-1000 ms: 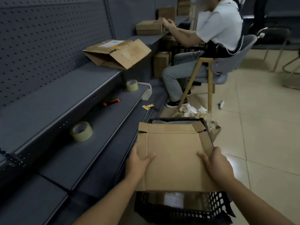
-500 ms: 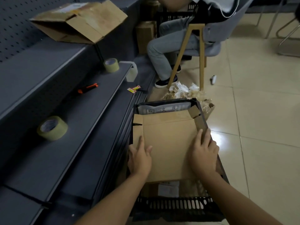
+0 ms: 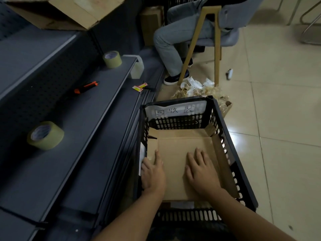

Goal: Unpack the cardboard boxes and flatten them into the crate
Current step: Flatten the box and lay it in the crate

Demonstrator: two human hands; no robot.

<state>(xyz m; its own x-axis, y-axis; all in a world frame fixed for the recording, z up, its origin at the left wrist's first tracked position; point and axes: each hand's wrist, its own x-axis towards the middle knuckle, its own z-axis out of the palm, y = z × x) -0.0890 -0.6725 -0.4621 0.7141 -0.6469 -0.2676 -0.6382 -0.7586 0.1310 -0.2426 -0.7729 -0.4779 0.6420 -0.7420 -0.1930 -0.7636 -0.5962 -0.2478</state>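
Two bare forearms reach down into a black slatted crate (image 3: 239, 173) on the tiled floor, where a flattened cardboard box (image 3: 175, 153) lies on the bottom. The left hand (image 3: 152, 173) rests at the sheet's left edge, close against the crate wall, its fingers (image 3: 157, 154) straight and laid flat. The right hand (image 3: 202, 171) presses near the sheet's middle, its fingers likewise spread and gripping nothing. The cardboard lies directly under both palms and runs on away from them toward the far wall, with side flaps turned up along the right and far edges; the right hand is the nearer to those raised flaps, which look to be the next thing to press down. Beyond, a handwritten label (image 3: 175, 111) hangs on the crate's far wall. On the dark shelf to the left sit two tape rolls (image 3: 45, 135) and an orange utility knife (image 3: 86, 87). Farther back, another open cardboard box (image 3: 57, 11) waits on the top shelf, and a seated person's legs (image 3: 172, 44) show beside a chair.
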